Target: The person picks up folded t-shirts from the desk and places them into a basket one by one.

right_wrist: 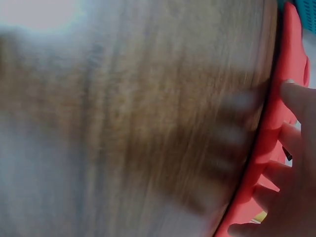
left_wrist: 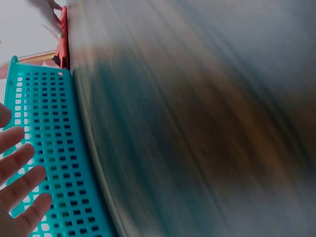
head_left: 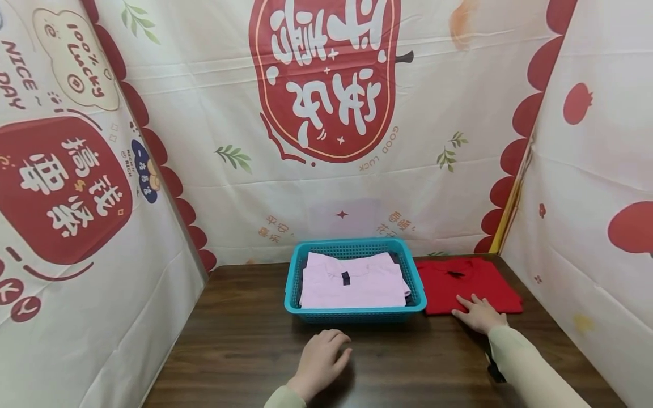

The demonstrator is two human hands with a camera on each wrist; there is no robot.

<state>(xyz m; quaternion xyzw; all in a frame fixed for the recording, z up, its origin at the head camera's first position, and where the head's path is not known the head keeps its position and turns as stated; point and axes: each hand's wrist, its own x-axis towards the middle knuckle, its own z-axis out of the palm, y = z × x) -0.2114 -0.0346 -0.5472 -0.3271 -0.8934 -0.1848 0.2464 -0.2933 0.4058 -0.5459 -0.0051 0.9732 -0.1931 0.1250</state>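
A teal plastic basket [head_left: 355, 315] stands toward the back of the table, with a folded pale pink shirt [head_left: 326, 292] lying in it, a dark label at its collar. To the basket's right lies a folded red shirt [head_left: 482, 277]. My right hand [head_left: 479, 314] rests on the red shirt's front part, fingers spread; the right wrist view shows the fingertips [right_wrist: 271, 170] on the red cloth. My left hand [head_left: 322, 360] is over the table in front of the basket, fingers loosely bent and holding nothing. In the left wrist view the basket's perforated side [left_wrist: 54, 148] is just beyond those fingers.
The brown wooden table [head_left: 240, 340] is bounded by printed cloth walls at the back [head_left: 204, 141], left [head_left: 127, 294] and right [head_left: 602, 170]. A black strap [head_left: 495, 371] hangs below my right wrist. Darker cloth shows under the pink shirt in the basket.
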